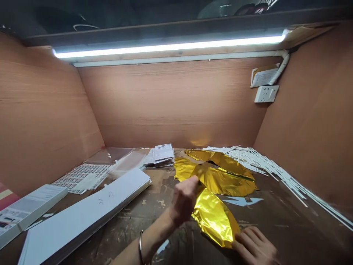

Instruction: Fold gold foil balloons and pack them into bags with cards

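While left hand [183,200] blurs (grip unclear), right hand [255,246], grip open, on gold foil [213,219]

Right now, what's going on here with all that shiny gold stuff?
A person is handling flat gold foil balloons on a scuffed workbench. The right hand rests on the nearest balloon's lower end, while the left hand, wearing a metal bangle, is blurred above it. Many thin white sticks lie beyond them.
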The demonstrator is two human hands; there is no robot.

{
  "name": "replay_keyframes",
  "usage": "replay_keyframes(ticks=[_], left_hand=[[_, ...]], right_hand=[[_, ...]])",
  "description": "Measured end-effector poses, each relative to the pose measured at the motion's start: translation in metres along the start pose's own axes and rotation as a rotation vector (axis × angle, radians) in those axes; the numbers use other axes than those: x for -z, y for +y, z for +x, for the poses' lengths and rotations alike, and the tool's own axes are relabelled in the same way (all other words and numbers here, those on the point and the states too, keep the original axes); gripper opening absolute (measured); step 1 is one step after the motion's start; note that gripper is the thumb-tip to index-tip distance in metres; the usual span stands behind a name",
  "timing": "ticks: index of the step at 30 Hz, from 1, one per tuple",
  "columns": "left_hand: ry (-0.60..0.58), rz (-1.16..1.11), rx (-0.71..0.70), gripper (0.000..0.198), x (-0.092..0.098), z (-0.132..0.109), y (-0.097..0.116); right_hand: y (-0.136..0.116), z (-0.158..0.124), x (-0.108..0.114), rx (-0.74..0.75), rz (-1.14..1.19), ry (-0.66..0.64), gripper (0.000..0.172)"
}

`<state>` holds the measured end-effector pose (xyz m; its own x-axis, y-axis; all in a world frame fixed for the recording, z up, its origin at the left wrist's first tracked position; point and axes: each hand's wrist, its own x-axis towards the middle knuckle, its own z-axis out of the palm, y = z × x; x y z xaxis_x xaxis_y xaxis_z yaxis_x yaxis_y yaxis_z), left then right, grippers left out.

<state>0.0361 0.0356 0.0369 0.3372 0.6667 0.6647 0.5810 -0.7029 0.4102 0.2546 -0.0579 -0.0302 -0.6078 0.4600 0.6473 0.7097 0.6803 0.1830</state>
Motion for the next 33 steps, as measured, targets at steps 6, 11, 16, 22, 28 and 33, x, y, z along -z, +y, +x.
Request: replay_keyframes(ticks=[6,11,16,22,28,33], left_hand=[[-0.431,0.330,-0.485,0.014,-0.046,-0.053,0.031],[-0.452,0.327,-0.433,0.009,-0.066,-0.072,0.022],[-0.397,0.241,-0.368,0.008,-0.066,-0.071,0.015],[-0.400,0.213,-0.392,0.012,-0.067,-0.072,0.011],[-0.293,0.258,-0.503,0.013,-0.082,-0.077,0.008],[-0.200,0.489,-0.695,0.015,-0.090,-0.082,0.007]], right_hand=[[-0.009,-0.001,-0.002,-0.068,0.035,-0.013,0.035],[-0.011,-0.003,0.002,-0.031,-0.058,0.041,0.033],[-0.007,0.008,0.002,-0.039,-0.016,0.144,0.027],[0.010,0.054,0.044,-0.067,0.214,0.069,0.024],[0.032,0.109,0.018,-0.011,0.386,-0.517,0.045],[0.049,0.102,-0.064,-0.126,0.405,-0.734,0.057]])
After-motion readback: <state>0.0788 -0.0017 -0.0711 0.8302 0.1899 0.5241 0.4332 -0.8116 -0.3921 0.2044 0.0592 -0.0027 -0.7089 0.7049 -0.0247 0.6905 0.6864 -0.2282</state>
